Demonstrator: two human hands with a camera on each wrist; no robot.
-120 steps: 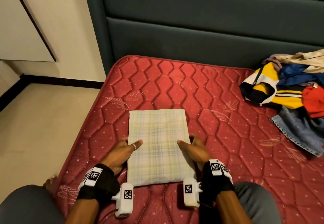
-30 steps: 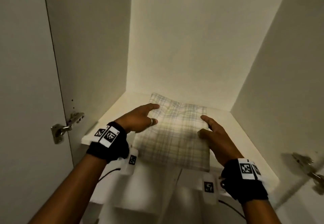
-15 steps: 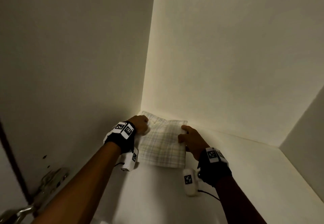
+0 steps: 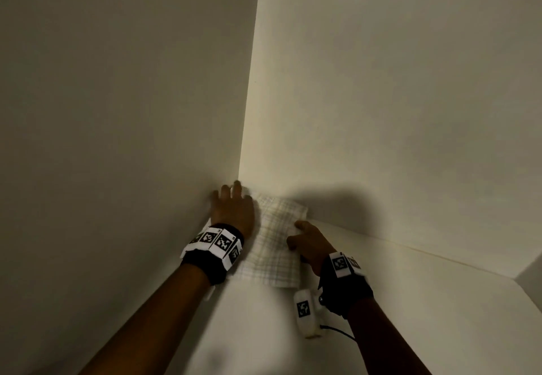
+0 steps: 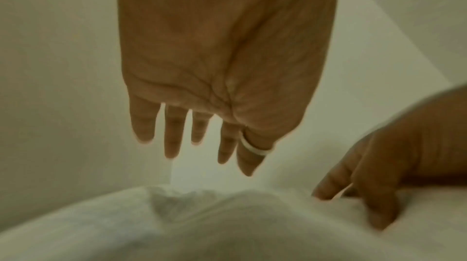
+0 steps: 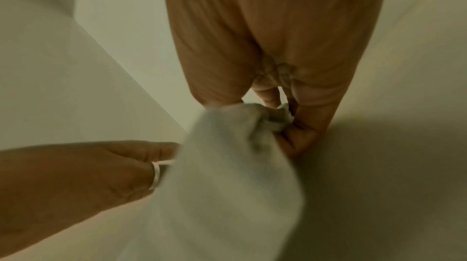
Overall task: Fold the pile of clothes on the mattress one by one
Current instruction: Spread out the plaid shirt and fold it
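A folded pale plaid shirt (image 4: 274,250) lies in the back left corner of a white cupboard shelf (image 4: 410,304). My left hand (image 4: 234,209) is spread over the shirt's left side next to the side wall. In the left wrist view this left hand (image 5: 202,141) has straight fingers and hovers just above the shirt (image 5: 202,229), holding nothing. My right hand (image 4: 308,242) is at the shirt's right edge. The right wrist view shows the right hand (image 6: 280,111) with the shirt's (image 6: 222,185) edge bunched between its thumb and fingers.
The cupboard's left wall (image 4: 117,110) and back wall (image 4: 381,81) meet right behind the shirt. A right wall (image 4: 532,269) shows at the far right edge. Bare shelf stretches to the right of my right hand.
The shirt went from the mattress into the cupboard and was pushed deeper into the left corner. My left hand let go of its edge and now spreads flat above it.
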